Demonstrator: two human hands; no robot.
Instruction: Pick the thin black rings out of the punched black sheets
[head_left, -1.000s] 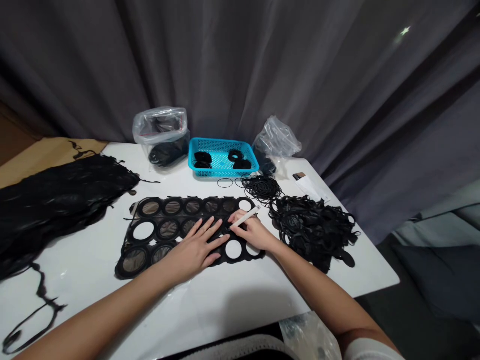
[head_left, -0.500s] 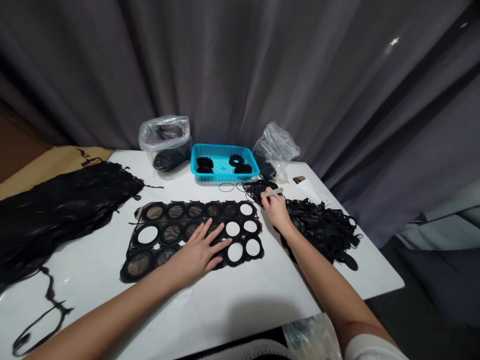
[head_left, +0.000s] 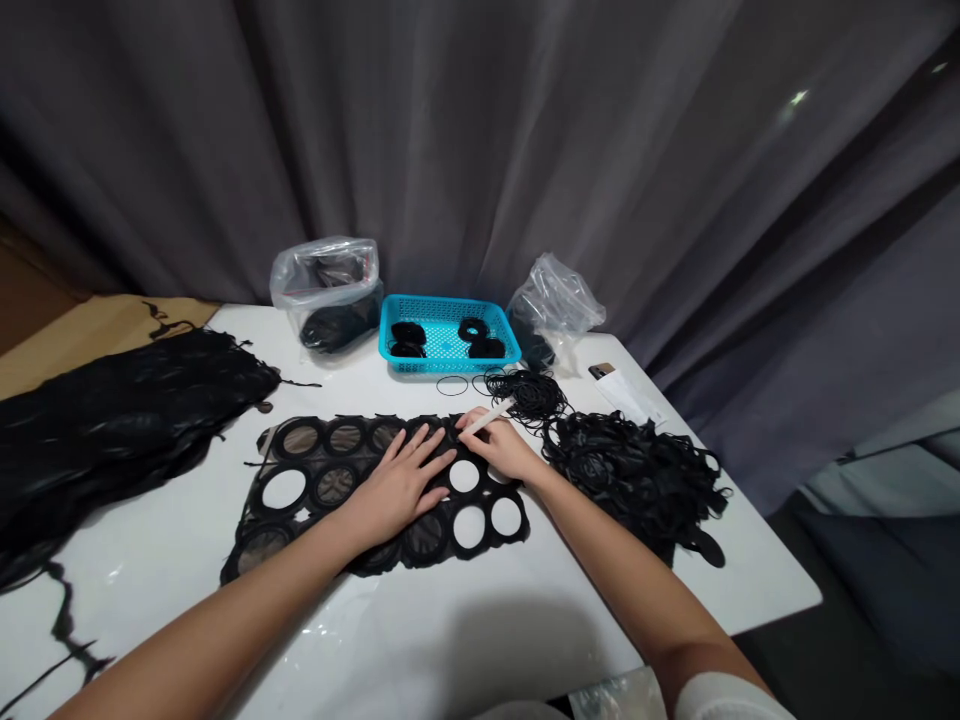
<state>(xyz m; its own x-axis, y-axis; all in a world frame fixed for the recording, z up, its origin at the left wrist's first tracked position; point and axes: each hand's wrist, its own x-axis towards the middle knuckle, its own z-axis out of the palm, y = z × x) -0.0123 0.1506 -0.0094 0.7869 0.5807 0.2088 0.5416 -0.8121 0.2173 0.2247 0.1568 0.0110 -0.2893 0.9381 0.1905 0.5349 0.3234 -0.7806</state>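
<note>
Head view: one flat black rubber sheet (head_left: 330, 490) of round holes under flattened, released left hand (head_left: 397, 487); right hand (head_left: 504, 450) grasping one slim white stick (head_left: 487, 418).

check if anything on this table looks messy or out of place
A few loose rings lie on the table in front of the blue basket, apart from the ring pile. A torn black strip trails toward the near left edge. The sheet lies slightly askew under the left hand.
</note>
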